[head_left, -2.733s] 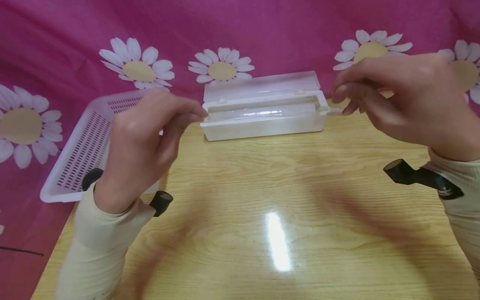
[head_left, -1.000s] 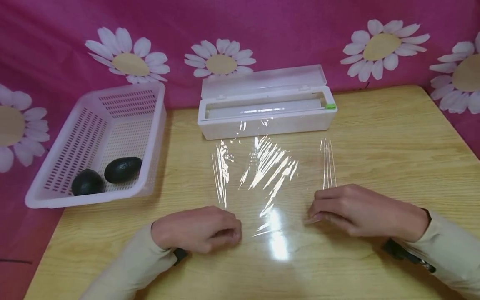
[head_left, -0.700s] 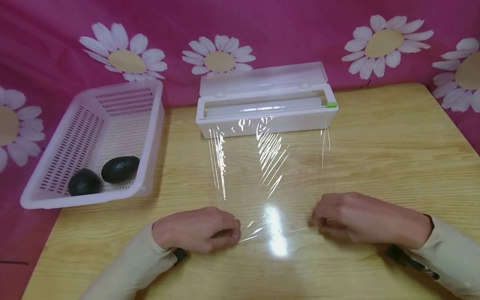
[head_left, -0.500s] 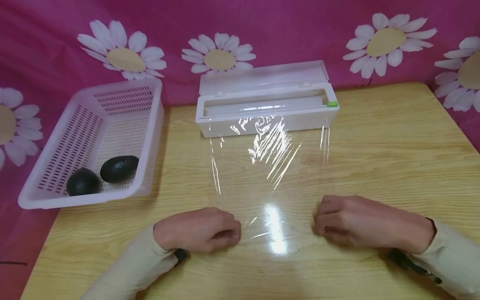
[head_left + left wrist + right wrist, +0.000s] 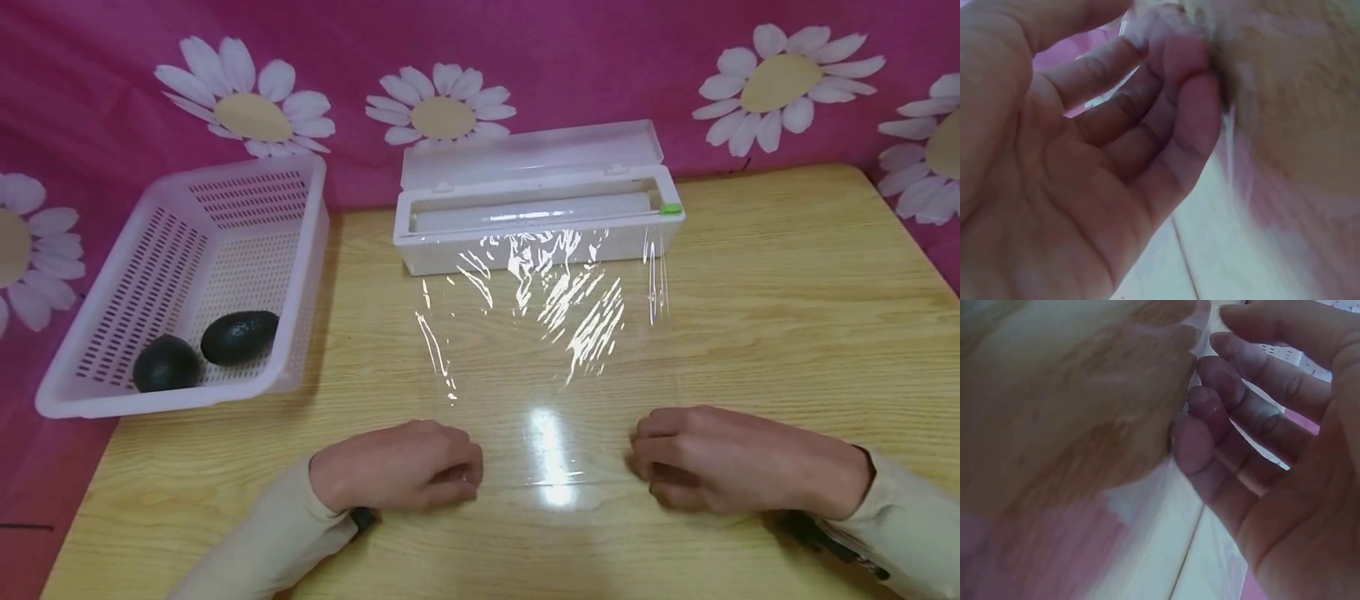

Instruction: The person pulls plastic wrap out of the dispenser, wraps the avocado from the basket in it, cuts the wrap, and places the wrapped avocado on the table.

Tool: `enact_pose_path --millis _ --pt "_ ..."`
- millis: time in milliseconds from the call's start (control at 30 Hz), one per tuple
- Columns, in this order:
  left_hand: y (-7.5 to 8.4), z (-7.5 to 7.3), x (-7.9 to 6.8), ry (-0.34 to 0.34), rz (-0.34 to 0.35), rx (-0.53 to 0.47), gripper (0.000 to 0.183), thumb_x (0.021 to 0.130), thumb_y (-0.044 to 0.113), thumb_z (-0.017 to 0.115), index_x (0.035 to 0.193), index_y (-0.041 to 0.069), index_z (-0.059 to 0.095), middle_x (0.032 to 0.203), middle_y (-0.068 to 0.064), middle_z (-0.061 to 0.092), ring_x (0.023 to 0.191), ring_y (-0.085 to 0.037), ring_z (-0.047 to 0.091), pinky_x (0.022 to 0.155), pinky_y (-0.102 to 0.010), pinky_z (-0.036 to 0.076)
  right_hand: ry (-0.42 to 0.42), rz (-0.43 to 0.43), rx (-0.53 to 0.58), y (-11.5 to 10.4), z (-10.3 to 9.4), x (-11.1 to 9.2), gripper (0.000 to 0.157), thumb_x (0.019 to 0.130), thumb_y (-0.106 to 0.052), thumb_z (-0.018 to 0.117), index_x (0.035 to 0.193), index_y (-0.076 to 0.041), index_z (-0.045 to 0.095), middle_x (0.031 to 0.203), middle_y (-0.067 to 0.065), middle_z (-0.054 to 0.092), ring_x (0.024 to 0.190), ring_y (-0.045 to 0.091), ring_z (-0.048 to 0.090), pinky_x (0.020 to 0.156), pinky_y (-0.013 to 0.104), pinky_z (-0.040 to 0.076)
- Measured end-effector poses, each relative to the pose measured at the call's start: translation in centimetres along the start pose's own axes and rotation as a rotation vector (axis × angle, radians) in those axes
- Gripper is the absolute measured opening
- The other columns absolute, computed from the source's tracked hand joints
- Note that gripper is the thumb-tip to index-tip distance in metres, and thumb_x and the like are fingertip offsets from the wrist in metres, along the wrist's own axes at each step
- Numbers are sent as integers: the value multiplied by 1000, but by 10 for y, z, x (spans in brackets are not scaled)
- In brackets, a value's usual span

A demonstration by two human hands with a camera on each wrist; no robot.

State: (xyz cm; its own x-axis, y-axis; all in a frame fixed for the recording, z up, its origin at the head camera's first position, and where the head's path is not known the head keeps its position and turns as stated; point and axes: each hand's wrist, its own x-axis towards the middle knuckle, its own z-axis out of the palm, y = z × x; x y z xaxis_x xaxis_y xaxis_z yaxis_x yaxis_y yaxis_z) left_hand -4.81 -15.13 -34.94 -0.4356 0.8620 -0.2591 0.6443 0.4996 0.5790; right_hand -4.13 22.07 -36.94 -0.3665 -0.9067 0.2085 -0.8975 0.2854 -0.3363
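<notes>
A clear sheet of cling film [image 5: 592,325] stretches from the white dispenser box [image 5: 525,243] toward me over the wooden table, its near edge lying between both hands. My left hand [image 5: 397,467] is at the sheet's near left corner. Thumb and index come together there in the left wrist view, with the other fingers [image 5: 1194,112] curved down by the film. At the near right corner is my right hand [image 5: 720,458]. Its fingertips [image 5: 1194,444] rest on the film at the table, with the thumb apart from the index finger. In the box, lid raised, sits the film roll [image 5: 532,211].
To the left stands a white perforated basket [image 5: 303,275] with two dark green avocados, a round-looking avocado [image 5: 167,364] and a longer avocado [image 5: 240,337]. A green slider [image 5: 670,208] sits at the box's right end. Behind the table hangs a magenta flowered cloth [image 5: 585,58].
Both hands came from the box toward me, drawing the film out over the table. More recently, the right hand eased slightly nearer and the film's near edge flattened; the left hand barely moved.
</notes>
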Motion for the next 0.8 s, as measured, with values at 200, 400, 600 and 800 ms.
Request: enact_pose_path --millis 200,400,600,800 --pt "4 -6 -3 -10 8 61 17 104 28 62 90 22 70 84 13 60 78 3 53 75 -11 48 11 8 -23 -1 -2 -1 7 93 -27 76 94 -30 70 96 -22 63 91 -4 57 79 13 51" --pt "4 -7 -4 38 -25 69 14 104 30 62 93 22 68 87 13 61 77 5 53 74 -13 50 82 -10 -68 2 -9 4 3 94 -31 75 94 -29 73 95 -18 65 87 -3 58 76 13 52" --pt "-2 -8 1 188 -7 146 11 102 29 65 97 22 70 91 12 63 84 1 56 81 -18 53 213 71 -130 16 -21 19 12 100 -29 66 97 -22 75 98 -12 68 90 3 63 82 21 57" --pt "-13 -14 6 343 -32 207 12 101 30 67 106 20 72 109 6 67 105 -10 60 96 -29 54 175 276 -124 32 -29 33 25 94 -24 74 118 -16 74 117 -1 70 110 14 65 93 38 60"
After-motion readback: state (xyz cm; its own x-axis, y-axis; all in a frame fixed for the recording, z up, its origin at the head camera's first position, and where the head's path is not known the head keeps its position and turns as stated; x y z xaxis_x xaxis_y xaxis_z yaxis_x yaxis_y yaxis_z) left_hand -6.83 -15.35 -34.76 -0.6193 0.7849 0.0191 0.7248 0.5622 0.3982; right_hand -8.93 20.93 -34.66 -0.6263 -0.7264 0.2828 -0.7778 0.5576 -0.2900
